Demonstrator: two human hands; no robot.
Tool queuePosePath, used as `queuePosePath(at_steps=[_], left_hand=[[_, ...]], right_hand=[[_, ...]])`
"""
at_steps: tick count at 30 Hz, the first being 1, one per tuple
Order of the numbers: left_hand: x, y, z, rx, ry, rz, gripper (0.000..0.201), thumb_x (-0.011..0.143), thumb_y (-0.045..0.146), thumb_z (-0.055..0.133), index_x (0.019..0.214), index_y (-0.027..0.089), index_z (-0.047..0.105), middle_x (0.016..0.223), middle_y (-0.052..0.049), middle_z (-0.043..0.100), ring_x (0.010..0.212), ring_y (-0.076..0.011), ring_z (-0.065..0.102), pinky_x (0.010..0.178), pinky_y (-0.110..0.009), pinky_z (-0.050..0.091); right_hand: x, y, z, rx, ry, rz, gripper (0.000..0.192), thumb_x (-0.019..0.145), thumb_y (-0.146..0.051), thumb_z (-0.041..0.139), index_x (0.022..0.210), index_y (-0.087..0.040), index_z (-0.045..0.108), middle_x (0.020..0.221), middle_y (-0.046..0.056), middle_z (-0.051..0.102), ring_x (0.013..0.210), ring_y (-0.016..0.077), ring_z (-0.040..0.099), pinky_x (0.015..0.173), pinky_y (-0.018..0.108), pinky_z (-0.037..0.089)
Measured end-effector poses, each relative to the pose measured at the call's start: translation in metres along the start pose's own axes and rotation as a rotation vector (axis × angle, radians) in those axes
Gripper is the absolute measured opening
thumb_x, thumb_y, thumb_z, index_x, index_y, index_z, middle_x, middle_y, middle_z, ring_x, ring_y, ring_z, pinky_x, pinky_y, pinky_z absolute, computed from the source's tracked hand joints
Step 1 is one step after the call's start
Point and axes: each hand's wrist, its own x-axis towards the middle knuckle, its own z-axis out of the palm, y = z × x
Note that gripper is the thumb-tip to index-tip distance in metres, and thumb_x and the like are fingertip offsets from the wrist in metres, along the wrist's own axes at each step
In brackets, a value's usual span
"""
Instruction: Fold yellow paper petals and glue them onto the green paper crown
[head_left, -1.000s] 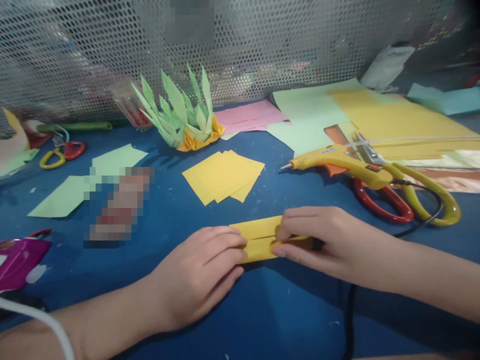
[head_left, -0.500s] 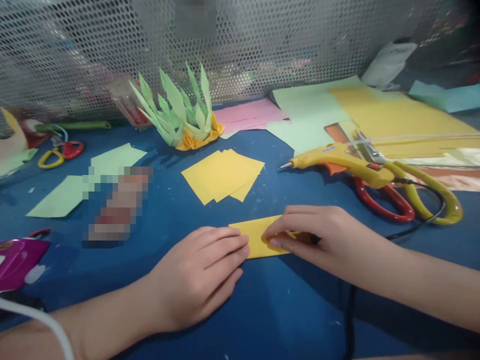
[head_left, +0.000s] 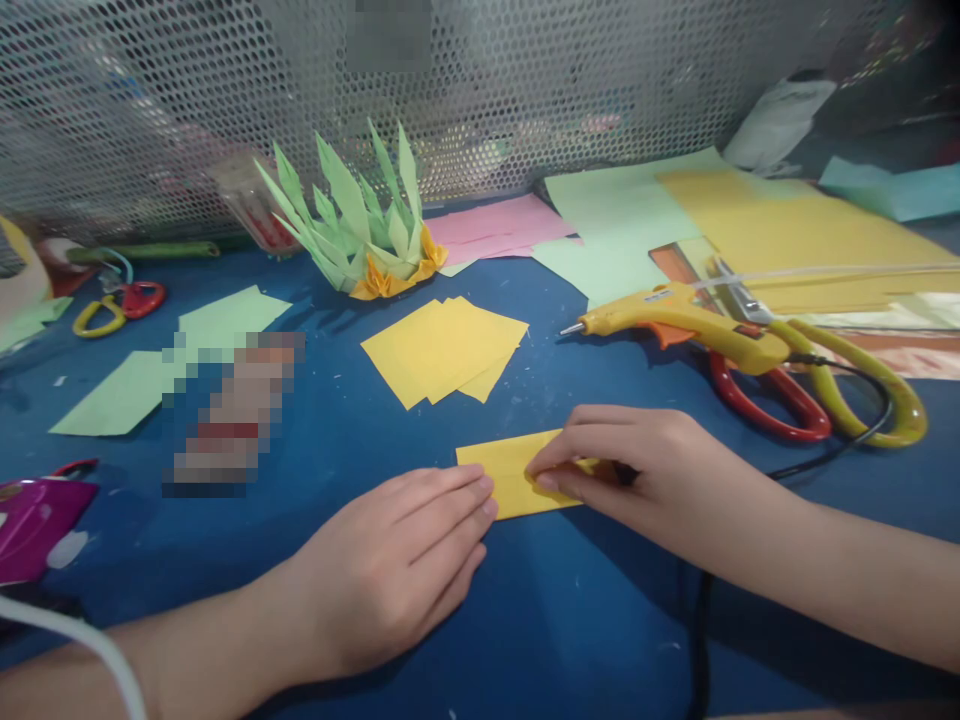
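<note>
A folded strip of yellow paper [head_left: 510, 480] lies on the blue tabletop in front of me. My left hand [head_left: 405, 560] rests at its left end, fingers stretched flat and close together, the tips touching the paper. Over the right half is my right hand [head_left: 630, 460], thumb and fingertips brought together in a pinch on the paper. That hand covers the strip's right end. Just beyond the strip, several yellow paper squares [head_left: 442, 350] lie fanned out. Farther back stands a folded-paper piece [head_left: 367, 220] with green pointed leaves and orange parts at its base.
A yellow glue gun [head_left: 682, 320] lies on the right across large scissors [head_left: 810, 400], its black cord running down behind my right arm. Green papers [head_left: 112, 395] and small scissors [head_left: 120, 305] are on the left. A perforated metal panel [head_left: 487, 90] closes off the back.
My left fingers have shifted slightly down, baring a little more of the strip's left end. My right hand stays nearly where it was, still pinching.
</note>
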Motion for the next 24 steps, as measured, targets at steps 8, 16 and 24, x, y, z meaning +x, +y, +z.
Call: queuePosePath(at_steps=[8, 16, 24], left_hand=[[0.000, 0.002, 0.000, 0.058, -0.038, 0.046, 0.023, 0.089, 0.010, 0.049, 0.101, 0.005, 0.069, 0.103, -0.013, 0.072, 0.097, -0.0243, 0.068, 0.086, -0.037, 0.059], [-0.001, -0.003, -0.005, 0.105, -0.107, 0.141, 0.025, 0.089, 0.013, 0.050, 0.108, 0.004, 0.065, 0.110, -0.014, 0.069, 0.101, -0.0266, 0.066, 0.087, -0.040, 0.058], [0.002, -0.010, -0.008, 0.073, -0.127, 0.173, 0.027, 0.092, 0.014, 0.046, 0.111, 0.005, 0.062, 0.108, -0.014, 0.070, 0.097, -0.0258, 0.067, 0.083, -0.039, 0.058]], right_hand=[[-0.003, 0.003, 0.001, -0.104, -0.051, -0.125, 0.021, 0.089, -0.013, 0.048, 0.094, -0.019, 0.068, 0.083, 0.005, 0.059, 0.071, 0.0104, 0.057, 0.063, 0.020, 0.046], [0.001, 0.011, -0.007, -0.447, -0.088, -0.563, 0.036, 0.096, -0.015, 0.038, 0.119, -0.032, 0.060, 0.110, 0.005, 0.064, 0.093, 0.0148, 0.058, 0.082, 0.036, 0.042], [0.002, 0.020, -0.011, -0.445, -0.125, -0.638, 0.034, 0.093, -0.014, 0.045, 0.118, -0.031, 0.061, 0.109, 0.004, 0.064, 0.091, 0.0141, 0.059, 0.087, 0.038, 0.041]])
